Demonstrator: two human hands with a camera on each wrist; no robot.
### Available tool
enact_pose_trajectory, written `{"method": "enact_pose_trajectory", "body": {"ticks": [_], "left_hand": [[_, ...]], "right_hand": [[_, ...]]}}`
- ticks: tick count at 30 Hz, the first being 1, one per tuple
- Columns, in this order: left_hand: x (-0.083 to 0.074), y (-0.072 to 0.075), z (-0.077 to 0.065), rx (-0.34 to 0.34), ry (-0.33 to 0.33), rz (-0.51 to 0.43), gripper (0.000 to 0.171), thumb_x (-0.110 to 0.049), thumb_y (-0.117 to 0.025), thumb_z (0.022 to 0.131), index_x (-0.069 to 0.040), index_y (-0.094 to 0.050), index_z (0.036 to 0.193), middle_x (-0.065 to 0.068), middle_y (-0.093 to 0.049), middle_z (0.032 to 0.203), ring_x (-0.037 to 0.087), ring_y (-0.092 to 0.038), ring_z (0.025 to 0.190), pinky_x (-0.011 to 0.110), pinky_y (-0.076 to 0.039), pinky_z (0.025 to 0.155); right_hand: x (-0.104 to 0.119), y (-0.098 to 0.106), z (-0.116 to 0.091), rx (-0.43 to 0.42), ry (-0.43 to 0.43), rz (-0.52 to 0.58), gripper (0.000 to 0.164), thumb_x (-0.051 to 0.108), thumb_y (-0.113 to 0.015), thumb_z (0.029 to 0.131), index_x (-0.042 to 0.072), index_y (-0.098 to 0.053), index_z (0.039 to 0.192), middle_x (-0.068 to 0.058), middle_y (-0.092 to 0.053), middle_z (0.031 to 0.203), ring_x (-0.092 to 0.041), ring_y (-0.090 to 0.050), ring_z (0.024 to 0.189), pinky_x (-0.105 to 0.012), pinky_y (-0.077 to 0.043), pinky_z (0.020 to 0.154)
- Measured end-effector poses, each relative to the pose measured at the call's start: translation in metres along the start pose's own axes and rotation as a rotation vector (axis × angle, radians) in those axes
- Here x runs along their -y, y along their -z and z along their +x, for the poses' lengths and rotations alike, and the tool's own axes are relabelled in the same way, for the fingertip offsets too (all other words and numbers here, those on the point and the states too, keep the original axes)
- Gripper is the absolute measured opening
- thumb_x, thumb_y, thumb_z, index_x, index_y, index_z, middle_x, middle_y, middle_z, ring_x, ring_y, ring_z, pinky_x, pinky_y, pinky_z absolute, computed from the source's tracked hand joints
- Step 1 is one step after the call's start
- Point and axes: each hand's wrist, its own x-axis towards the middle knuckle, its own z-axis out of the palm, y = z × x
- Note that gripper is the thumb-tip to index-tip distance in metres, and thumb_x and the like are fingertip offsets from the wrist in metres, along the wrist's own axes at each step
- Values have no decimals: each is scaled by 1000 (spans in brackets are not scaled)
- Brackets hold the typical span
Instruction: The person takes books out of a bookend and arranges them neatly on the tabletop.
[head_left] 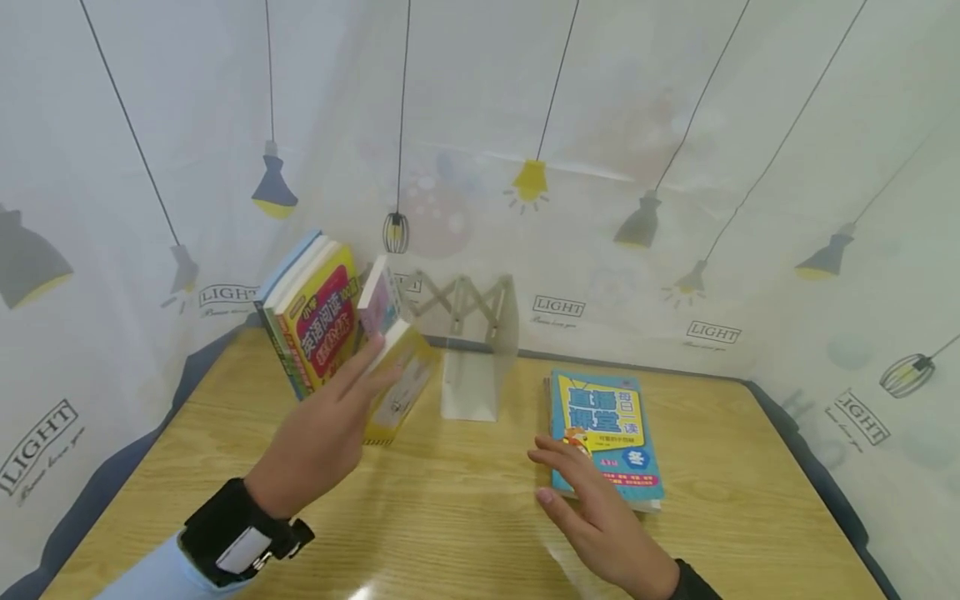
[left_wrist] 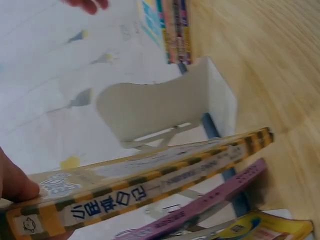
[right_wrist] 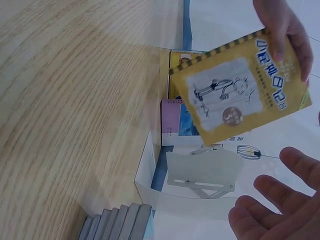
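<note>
My left hand (head_left: 322,446) grips a yellow comic-style book (head_left: 408,379) by its upper end, thumb on one side and fingers on the other. The book hangs tilted, its drawn cover (right_wrist: 225,95) facing the right wrist camera. Just left of it stand a thin purple book (head_left: 380,296) and several leaning books, the nearest a yellow-and-red one (head_left: 326,321). My right hand (head_left: 603,521), fingers apart and relaxed, hovers by the near left corner of a blue book (head_left: 600,417), overlapping it in the head view. That blue book lies on top of a stack.
An expandable white bookend rack (head_left: 471,387) with crossed folding bars stands at the back of the wooden table (head_left: 420,517), between the leaning books and the stack. Behind it hangs a white curtain (head_left: 480,100) printed with lamps.
</note>
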Motion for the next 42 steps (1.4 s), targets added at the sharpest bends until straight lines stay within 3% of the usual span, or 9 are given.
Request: {"method": "enact_pose_trajectory", "body": {"ticks": [3,7,11,17,21,25,32,37,42], "left_hand": [[-14,17,-3,-18,-50,-43,54,12,-60,87,-6,-55,138,15,-44,155,23,-70,92,15,-46,56],[-33,32,-6,-56,-157,-118,35,-10,-40,106,-7,-56,137,13,-49,151,20,-68,77,8,-34,53],[-51,35,-9,-51,-257,-206,39,-18,-31,109,-9,-58,136,10,-48,152,25,-71,101,9,-46,63],[-69,32,-10,-33,-426,-359,31,-13,-42,106,-8,-60,131,8,-47,153,20,-71,102,15,-55,77],[-77,34,-12,84,-417,-453,33,-17,-41,107,-15,-55,137,1,-43,157,12,-67,101,10,-50,81],[-80,34,-12,130,-452,-486,37,-16,-41,108,-19,-50,144,2,-42,158,6,-60,97,5,-43,81],[-80,30,-12,77,-496,-471,34,-12,-43,107,-14,-55,138,5,-41,158,6,-60,96,5,-43,80],[-81,29,-12,41,-466,-463,33,-13,-43,106,-12,-57,136,6,-45,156,7,-64,96,6,-46,79],[-79,25,-9,-86,-438,-455,29,-14,-51,105,-5,-59,132,14,-49,150,22,-71,103,14,-55,78]], "right_hand": [[-2,0,-1,-8,19,-17,47,36,-63,99,36,-48,143,10,-40,156,-28,-36,146,-57,-46,104],[-2,0,-1,-40,100,-77,61,31,-75,90,29,-48,145,6,-46,153,-26,-43,141,-54,-47,105],[-1,-1,0,-59,120,-51,73,28,-77,89,29,-39,151,6,-46,151,-18,-48,136,-41,-49,105],[2,-3,0,-103,200,-14,86,22,-79,87,24,-29,157,2,-44,153,-21,-47,138,-33,-45,110],[2,-5,-1,-112,313,-65,76,17,-79,87,17,-40,152,0,-55,144,-18,-57,126,-33,-52,101],[-3,-8,-2,-107,428,12,51,4,-76,87,14,-58,133,1,-68,120,-12,-65,104,-26,-56,87],[-9,-10,-5,-160,533,88,51,-7,-78,79,11,-64,125,-3,-71,110,-11,-68,96,-18,-54,82],[-10,-9,-8,-198,524,124,50,-10,-78,77,9,-66,122,-6,-72,106,-11,-69,91,-19,-56,77],[-11,-7,-13,-209,453,185,48,-13,-76,76,10,-67,117,-9,-71,99,-12,-71,83,-21,-58,66]]}}
